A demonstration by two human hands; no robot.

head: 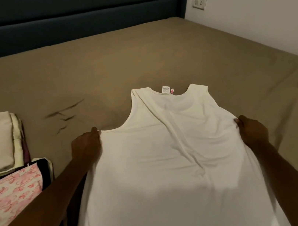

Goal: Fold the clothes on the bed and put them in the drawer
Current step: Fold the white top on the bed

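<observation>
**Both hands hold a white vest spread on a bed**

A white vest (161,149) lies flat on the bed (136,60), between the hands. The left hand (86,148) pinches its left armhole edge; the right hand (252,129) pinches the right. Its straps point toward the headboard (72,18), hem toward the person. Bare sheet stretches ahead and right. Folded clothes (3,163) sit at the left edge.

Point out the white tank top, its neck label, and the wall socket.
white tank top (159,150): head view, middle of its chest.
neck label (166,89): head view, the white tag at the collar.
wall socket (199,2): head view, centre of its plate.
</observation>
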